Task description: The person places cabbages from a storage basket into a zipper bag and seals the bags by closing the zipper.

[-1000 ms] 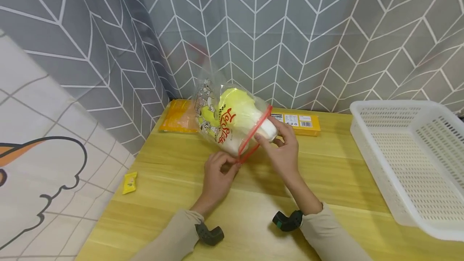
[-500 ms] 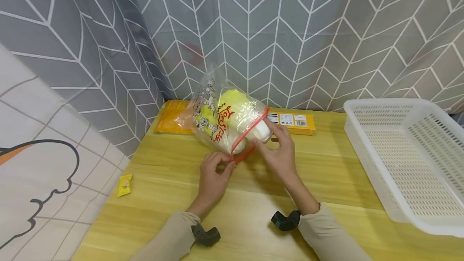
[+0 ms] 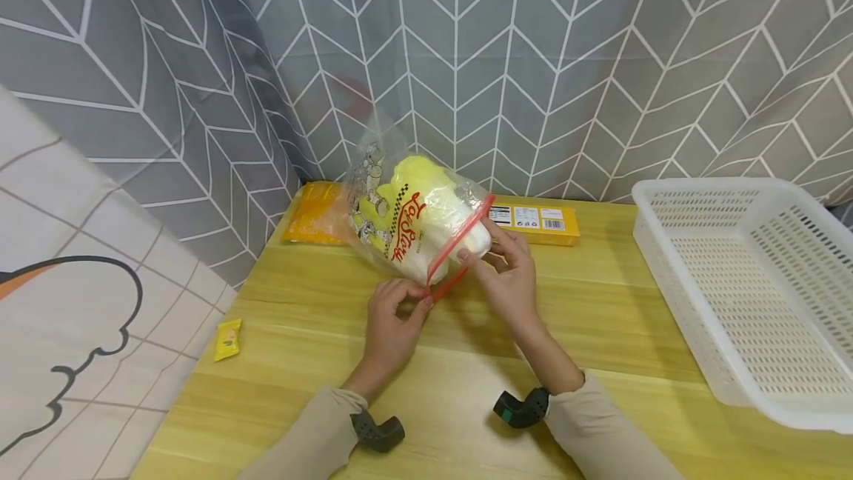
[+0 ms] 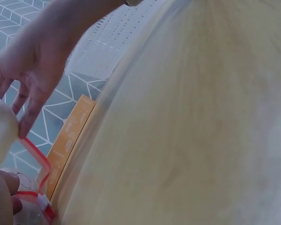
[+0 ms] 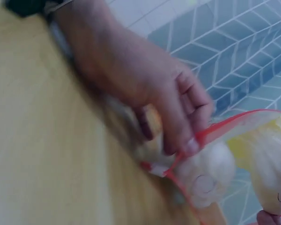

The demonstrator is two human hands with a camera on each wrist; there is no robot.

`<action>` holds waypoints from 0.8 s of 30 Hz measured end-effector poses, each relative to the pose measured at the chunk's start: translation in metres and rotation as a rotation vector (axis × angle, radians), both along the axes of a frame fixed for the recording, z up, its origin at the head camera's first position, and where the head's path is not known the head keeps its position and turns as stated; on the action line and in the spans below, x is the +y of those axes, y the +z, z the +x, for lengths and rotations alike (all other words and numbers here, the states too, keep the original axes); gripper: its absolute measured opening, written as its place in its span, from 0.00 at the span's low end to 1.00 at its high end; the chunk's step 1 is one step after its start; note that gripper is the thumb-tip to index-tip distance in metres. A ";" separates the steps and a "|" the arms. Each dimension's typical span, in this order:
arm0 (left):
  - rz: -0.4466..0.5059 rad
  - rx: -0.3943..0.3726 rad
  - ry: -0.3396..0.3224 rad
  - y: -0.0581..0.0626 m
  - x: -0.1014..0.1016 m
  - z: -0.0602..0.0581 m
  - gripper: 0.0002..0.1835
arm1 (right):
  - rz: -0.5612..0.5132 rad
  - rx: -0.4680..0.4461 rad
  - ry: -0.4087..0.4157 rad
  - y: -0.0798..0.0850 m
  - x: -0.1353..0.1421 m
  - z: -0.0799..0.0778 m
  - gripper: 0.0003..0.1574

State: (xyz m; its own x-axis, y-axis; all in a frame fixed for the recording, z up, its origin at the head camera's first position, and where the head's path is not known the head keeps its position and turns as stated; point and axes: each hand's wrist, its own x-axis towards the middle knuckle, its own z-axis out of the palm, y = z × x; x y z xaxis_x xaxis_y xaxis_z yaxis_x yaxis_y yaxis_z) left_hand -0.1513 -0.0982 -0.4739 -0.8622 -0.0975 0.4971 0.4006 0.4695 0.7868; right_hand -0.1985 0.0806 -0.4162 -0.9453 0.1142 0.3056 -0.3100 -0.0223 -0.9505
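Note:
A clear zip bag [image 3: 409,239] with red "Toy Story" lettering and a red zip edge leans with its mouth toward me. Inside it lie yellow-and-white rounded things; curved lines like smiles show on their white ends in the right wrist view. My left hand [image 3: 389,321] pinches the lower corner of the red zip edge, beside its white slider [image 5: 158,169]. With thumb and fingers, my right hand [image 3: 509,276] holds the white end [image 3: 478,238] of one thing at the bag's mouth. That thing's yellow part is within the bag.
Behind the bag, an orange packet [image 3: 315,213] and a yellow-orange box [image 3: 566,227] lie along the curtain [image 3: 533,58]. A small yellow wrapped piece [image 3: 228,339] sits at the table's left edge. To the right stands a white perforated basket [image 3: 680,302].
The white end in my right hand has slid slightly deeper into the bag. The left hand keeps its pinch on the zip edge. The head view has shifted a little.

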 end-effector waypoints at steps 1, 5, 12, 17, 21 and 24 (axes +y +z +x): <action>-0.003 -0.003 0.000 0.000 0.000 0.000 0.08 | 0.016 0.018 -0.005 -0.003 0.000 -0.001 0.36; -0.010 -0.022 -0.010 0.003 0.001 0.002 0.07 | 0.129 0.137 -0.051 -0.012 0.003 -0.004 0.37; -0.030 -0.016 -0.053 0.004 0.001 0.005 0.06 | 0.049 0.083 -0.085 -0.012 0.005 -0.008 0.36; -0.049 0.002 -0.082 0.001 0.000 0.004 0.07 | -0.044 -0.010 -0.087 -0.008 0.001 -0.005 0.34; -0.061 0.019 -0.101 0.001 0.001 0.004 0.07 | -0.070 -0.035 -0.089 -0.007 -0.002 -0.003 0.35; -0.081 0.054 -0.123 -0.001 0.002 0.003 0.08 | -0.077 -0.005 -0.109 -0.010 -0.001 -0.003 0.34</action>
